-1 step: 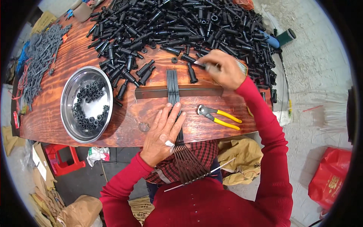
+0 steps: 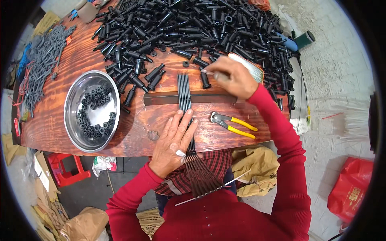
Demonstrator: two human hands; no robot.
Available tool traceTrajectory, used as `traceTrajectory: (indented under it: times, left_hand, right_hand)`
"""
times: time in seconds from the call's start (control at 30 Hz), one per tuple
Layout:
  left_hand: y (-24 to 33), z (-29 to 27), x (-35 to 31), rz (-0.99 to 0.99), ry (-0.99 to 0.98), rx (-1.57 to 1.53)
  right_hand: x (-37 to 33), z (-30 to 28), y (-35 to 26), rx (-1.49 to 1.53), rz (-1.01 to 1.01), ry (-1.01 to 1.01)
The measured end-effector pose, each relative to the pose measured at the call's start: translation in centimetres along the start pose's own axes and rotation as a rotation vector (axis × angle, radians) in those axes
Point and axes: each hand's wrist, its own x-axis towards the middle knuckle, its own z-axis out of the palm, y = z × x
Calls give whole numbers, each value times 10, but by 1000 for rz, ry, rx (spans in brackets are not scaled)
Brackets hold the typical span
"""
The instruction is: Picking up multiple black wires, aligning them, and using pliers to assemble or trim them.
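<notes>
My left hand (image 2: 175, 138) lies flat with its fingers stretched over a row of thin dark rods (image 2: 184, 88), pressing them down. A strip of white tape is on that hand. The rods rest across a dark bar (image 2: 163, 98) and fan out toward my lap, where a thin white stick (image 2: 243, 175) crosses their ends. My right hand (image 2: 235, 76) hovers to the right of the rods' far ends, fingers closed in a pinch. What it pinches is too small and blurred to make out. Just left of its fingertips lies a black tubular part (image 2: 205, 78).
A heap of black tubular parts (image 2: 189, 30) covers the table's far side. At left stands a steel bowl (image 2: 69, 120) of small black rings. Yellow-handled pliers (image 2: 235, 124) lie right of the rods. A tray of thin wires (image 2: 253, 71) sits behind my right hand.
My right hand has shifted a little left and nearer to me, uncovering more of the tray of thin wires. My left hand stays in place on the rods.
</notes>
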Motion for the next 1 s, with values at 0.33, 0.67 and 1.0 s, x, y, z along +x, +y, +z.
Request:
traceTrajectory:
  times: [0.33, 0.67, 1.0]
  left_hand:
    - [-12, -6, -9, -20, -29, -1]
    - [-11, -9, -9, -67, -39, -37]
    - [-12, -8, -10, -76, -43, -45]
  right_hand:
    - [10, 24, -17, -779, 140, 130]
    - [17, 52, -23, -134, 98, 65]
    - [20, 55, -22, -156, 86, 77]
